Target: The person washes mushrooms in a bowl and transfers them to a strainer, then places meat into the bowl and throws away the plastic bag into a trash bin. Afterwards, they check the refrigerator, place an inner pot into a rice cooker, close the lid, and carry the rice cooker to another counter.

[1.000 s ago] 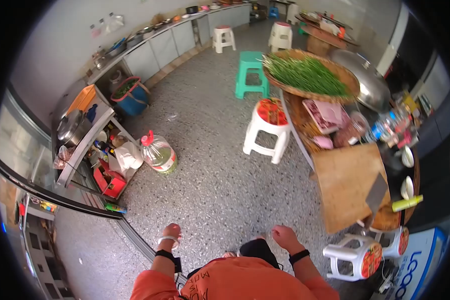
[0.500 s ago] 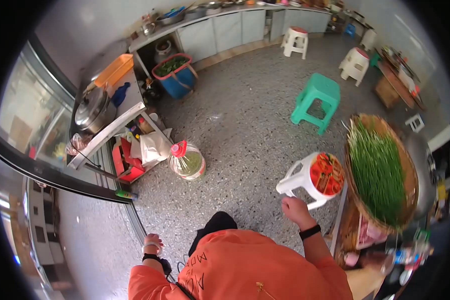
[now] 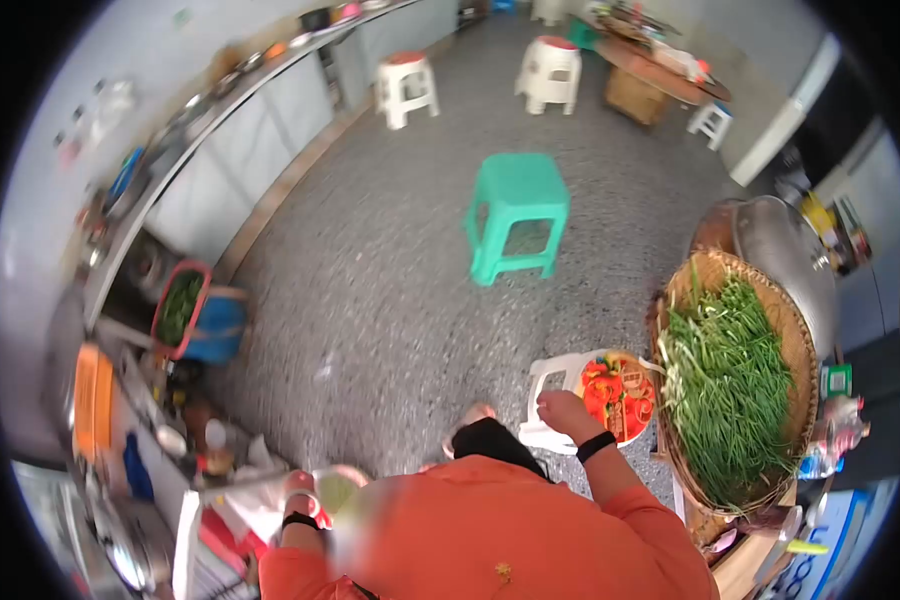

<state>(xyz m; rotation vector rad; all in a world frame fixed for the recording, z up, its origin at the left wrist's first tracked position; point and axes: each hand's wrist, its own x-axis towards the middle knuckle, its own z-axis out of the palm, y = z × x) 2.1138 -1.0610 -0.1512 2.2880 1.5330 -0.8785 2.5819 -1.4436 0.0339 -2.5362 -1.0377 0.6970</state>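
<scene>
My right hand (image 3: 567, 414) is a closed fist with a black band on its wrist. Nothing shows in it. It hangs in front of a white plastic stool (image 3: 544, 398) whose seat has a red and orange print; touching or apart, I cannot tell. At lower left, my left hand (image 3: 300, 492) is blurred and its fingers are mostly hidden. Close by it, partly behind my orange sleeve, is a clear plastic jug (image 3: 338, 490) with something greenish inside. To the right of the stool, a round woven basket (image 3: 802, 345) holds long green scallion-like stalks (image 3: 730, 390).
A green stool (image 3: 522, 190) stands ahead on the speckled floor, with white stools (image 3: 406, 88) farther back. Along the left wall runs a counter (image 3: 205, 185); a blue container (image 3: 217, 325) is below it. A metal pot lid (image 3: 785, 250) lies behind the basket.
My view has turned to the right, so the counter and stools have shifted left. My left hand now appears near the jug. My right hand stays closed beside the printed stool.
</scene>
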